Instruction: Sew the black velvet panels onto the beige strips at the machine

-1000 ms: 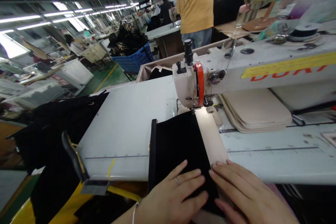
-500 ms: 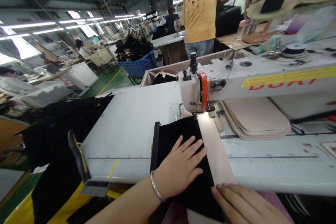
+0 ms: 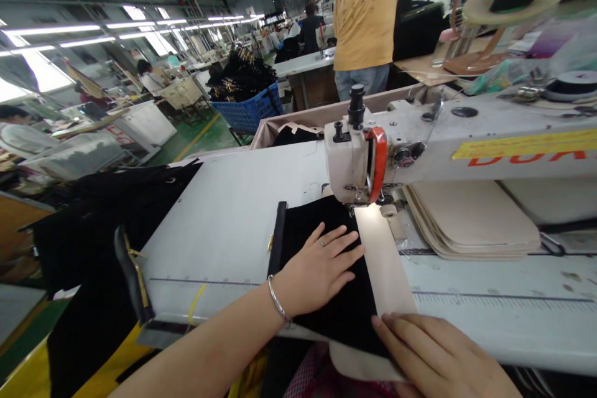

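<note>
A black fabric panel (image 3: 342, 314) lies over a beige panel (image 3: 386, 261), their far ends beneath the sewing machine's presser foot (image 3: 354, 208). My left hand (image 3: 319, 270) rests flat on the black fabric with its fingers spread. At the near right edge, my right hand (image 3: 433, 348) has its fingers drawn together on the black fabric, touching the beige panel too. A dark zipper strip (image 3: 278, 239) with a gold-coloured pull runs along the fabric's left side. The underside of my right hand's grip is hidden.
A stack of beige panels (image 3: 476, 217) sits under the machine arm (image 3: 513, 137). Black pieces (image 3: 93, 224) with a zipper hang off the table's left end. Beyond stand a blue crate (image 3: 247, 113) and a person in a yellow shirt (image 3: 366, 12).
The black fabric and beige panel have advanced a little under the presser foot, both hands moving along with them. The camera view has shifted slightly.
</note>
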The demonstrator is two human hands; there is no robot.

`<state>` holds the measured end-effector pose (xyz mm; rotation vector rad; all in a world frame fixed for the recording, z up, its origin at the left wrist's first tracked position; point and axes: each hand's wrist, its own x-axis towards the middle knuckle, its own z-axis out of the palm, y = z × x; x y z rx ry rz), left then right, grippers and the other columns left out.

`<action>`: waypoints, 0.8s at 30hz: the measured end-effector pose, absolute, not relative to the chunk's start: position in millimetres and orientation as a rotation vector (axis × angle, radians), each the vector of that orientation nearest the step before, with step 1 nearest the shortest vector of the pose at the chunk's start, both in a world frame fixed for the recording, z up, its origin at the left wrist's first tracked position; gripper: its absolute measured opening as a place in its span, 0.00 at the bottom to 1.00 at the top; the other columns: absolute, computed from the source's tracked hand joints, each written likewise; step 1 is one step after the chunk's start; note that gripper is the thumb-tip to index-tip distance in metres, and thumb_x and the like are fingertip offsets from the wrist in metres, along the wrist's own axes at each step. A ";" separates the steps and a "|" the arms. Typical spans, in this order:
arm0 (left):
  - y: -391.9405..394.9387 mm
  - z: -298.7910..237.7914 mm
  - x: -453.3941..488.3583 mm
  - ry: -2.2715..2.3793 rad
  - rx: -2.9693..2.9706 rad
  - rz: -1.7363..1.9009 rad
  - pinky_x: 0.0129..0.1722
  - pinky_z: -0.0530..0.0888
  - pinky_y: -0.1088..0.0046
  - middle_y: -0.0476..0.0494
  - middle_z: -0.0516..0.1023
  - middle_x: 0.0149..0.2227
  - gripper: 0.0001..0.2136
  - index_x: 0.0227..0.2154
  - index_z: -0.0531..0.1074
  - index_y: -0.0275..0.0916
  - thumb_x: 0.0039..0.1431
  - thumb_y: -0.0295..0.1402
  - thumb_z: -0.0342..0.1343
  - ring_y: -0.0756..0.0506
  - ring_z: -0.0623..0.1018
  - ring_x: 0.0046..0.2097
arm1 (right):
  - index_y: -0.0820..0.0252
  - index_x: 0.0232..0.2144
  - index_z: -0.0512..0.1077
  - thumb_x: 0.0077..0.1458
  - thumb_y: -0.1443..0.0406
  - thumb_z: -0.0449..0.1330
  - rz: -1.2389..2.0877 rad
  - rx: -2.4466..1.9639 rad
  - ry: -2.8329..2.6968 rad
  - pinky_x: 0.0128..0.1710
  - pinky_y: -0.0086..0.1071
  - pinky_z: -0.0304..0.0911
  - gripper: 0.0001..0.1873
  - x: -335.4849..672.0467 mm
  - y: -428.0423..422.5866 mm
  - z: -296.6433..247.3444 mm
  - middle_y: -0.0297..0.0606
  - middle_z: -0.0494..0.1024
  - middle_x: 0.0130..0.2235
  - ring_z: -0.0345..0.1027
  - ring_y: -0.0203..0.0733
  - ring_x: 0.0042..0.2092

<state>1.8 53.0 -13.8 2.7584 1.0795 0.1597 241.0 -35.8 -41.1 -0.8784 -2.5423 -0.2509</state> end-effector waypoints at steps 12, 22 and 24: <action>-7.5 -21.9 -6.9 0.759 2.735 0.492 0.68 0.52 0.65 0.48 0.75 0.52 0.12 0.51 0.69 0.37 0.68 0.27 0.46 0.49 0.66 0.60 | 0.60 0.49 0.72 0.61 0.65 0.51 -0.212 -0.804 -2.520 0.45 0.31 0.70 0.17 244.9 -20.4 -41.6 0.37 0.76 0.49 0.70 0.39 0.48; 17.4 -27.9 -13.0 0.754 2.767 0.441 0.66 0.56 0.65 0.48 0.75 0.52 0.12 0.50 0.69 0.41 0.66 0.28 0.49 0.50 0.67 0.59 | 0.58 0.53 0.68 0.60 0.65 0.54 -0.125 -0.909 -2.522 0.48 0.36 0.64 0.19 240.7 -2.5 -45.1 0.37 0.74 0.50 0.67 0.40 0.50; 24.0 -28.7 -13.5 0.733 2.767 0.458 0.66 0.56 0.65 0.49 0.75 0.52 0.12 0.50 0.69 0.40 0.66 0.27 0.48 0.49 0.67 0.59 | 0.57 0.56 0.66 0.60 0.65 0.54 -0.073 -0.942 -2.547 0.51 0.39 0.61 0.21 240.6 1.2 -47.3 0.37 0.73 0.52 0.65 0.41 0.51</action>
